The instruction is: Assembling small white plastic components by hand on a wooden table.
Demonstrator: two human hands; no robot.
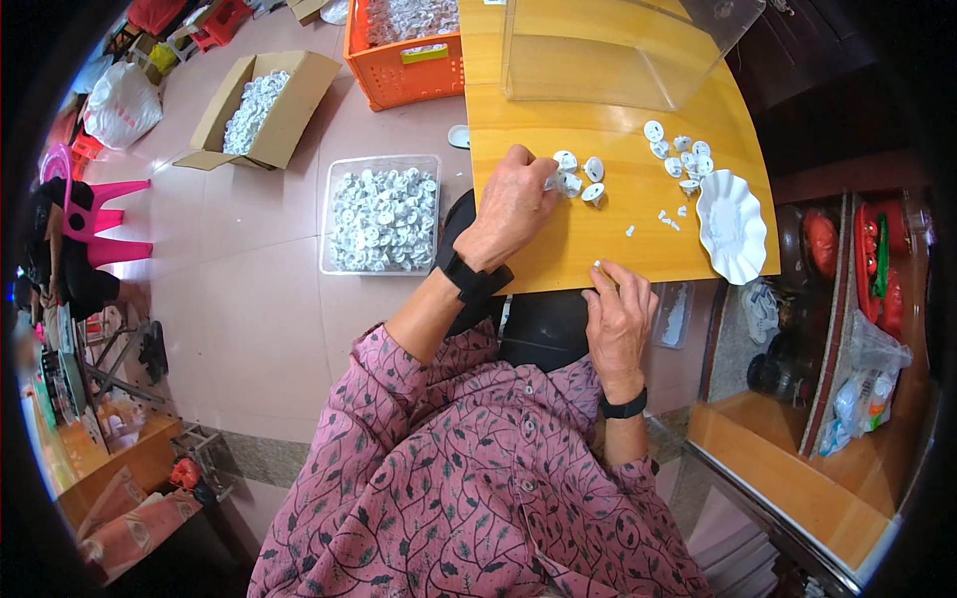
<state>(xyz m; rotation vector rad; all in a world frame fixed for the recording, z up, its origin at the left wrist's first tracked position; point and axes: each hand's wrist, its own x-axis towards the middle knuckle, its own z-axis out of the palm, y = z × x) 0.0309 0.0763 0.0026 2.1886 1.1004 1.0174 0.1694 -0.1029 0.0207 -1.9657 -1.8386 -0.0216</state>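
left hand (513,204) on round white plastic parts (578,179) | right hand (618,319) pinching small white piece (598,264)

On a yellow wooden table (558,130), the left hand (513,204) reaches a cluster of small white plastic parts (578,177), while the right hand (618,317) pinches a tiny white piece (597,264) at the near edge, beside a scalloped white dish (733,227).

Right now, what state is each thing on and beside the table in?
left hand: resting on white parts
right hand: pinching a tiny white piece
scalloped dish: empty
clear bin: full of parts
cardboard box: open, part-filled
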